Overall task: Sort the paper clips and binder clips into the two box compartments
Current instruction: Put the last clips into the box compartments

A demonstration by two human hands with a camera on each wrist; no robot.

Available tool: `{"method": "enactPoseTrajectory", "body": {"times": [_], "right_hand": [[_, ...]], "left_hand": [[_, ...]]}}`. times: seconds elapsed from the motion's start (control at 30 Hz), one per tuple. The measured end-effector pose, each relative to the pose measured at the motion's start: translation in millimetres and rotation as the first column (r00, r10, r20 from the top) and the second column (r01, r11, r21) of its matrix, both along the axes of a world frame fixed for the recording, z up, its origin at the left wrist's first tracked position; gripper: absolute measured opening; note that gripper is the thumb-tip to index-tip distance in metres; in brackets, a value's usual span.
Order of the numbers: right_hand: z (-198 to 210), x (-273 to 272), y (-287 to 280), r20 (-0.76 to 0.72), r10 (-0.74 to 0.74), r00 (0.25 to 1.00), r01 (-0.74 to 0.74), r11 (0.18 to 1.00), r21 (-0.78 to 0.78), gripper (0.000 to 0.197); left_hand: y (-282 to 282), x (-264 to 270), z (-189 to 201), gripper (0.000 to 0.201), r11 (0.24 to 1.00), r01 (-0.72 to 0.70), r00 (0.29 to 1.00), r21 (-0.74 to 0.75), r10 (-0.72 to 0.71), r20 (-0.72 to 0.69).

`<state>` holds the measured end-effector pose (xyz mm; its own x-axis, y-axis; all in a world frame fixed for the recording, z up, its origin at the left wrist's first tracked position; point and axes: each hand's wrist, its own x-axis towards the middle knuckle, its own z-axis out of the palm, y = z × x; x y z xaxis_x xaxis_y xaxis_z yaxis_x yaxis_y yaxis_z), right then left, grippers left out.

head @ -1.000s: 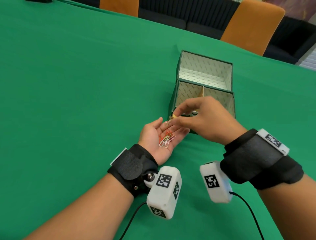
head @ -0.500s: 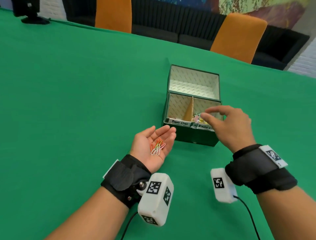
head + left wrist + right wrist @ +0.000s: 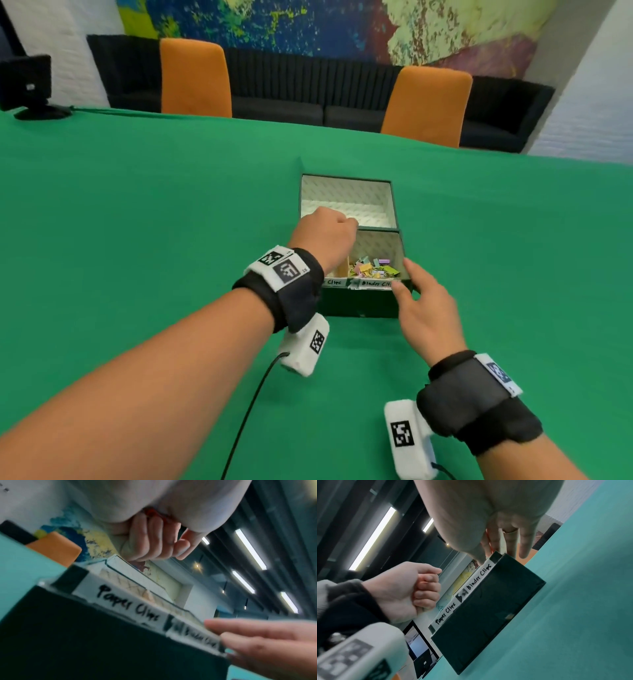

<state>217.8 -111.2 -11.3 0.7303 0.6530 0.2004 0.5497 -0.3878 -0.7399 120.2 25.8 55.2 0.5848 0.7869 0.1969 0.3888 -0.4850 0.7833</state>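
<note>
The left hand (image 3: 323, 236) is up over the box (image 3: 359, 301), balled into a fist, knuckles toward the far wall, hovering above the left compartment, the one labelled "Paper Clips" (image 3: 126, 601). From the left wrist view, the fingers (image 3: 150, 538) are curled tight and a sliver of red paper clip (image 3: 152, 513) peeks out between them and the palm, so that fist is closed round the paper clips. The right hand (image 3: 424, 311) sits low at the box's near right corner, fingers straight and loosely spread, thumb tip touching the front rim by the "Binder Clips" label (image 3: 478, 579), holding nothing. A ring (image 3: 509, 530) shows on one finger. Inside the right compartment lies a heap of pastel binder clips (image 3: 373, 269). What lies in the left compartment is hidden by the wrist. The lid (image 3: 347, 202) stands open behind. All of it sits on a green-covered counter (image 3: 137, 222). Beyond: two orange chairs (image 3: 195, 77), a dark sofa (image 3: 308, 99), a splashy mural (image 3: 308, 27), and a small black monitor (image 3: 27, 85) at the far left.
</note>
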Motion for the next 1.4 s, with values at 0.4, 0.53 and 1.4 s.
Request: {"method": "enactPoseTrajectory", "body": {"times": [0.4, 0.53, 1.4], "right_hand": [[5, 7, -3, -0.074, -0.010, 0.997, 0.014, 0.998, 0.054, 0.038], [18, 22, 0, -0.115, -0.012, 0.993, 0.026, 0.992, 0.122, 0.024], [27, 103, 71, -0.494, 0.178, 0.851, -0.140, 0.984, 0.114, 0.035]], "left_hand": [[8, 14, -25, 0.029, 0.948, 0.257, 0.879, 0.188, -0.148, -0.453], [15, 4, -15, 0.023, 0.939, 0.200, 0.919, 0.278, -0.082, -0.385], [55, -50, -91, 0.127, 0.902, 0.227, 0.971, -0.366, -0.237, 0.017]]}}
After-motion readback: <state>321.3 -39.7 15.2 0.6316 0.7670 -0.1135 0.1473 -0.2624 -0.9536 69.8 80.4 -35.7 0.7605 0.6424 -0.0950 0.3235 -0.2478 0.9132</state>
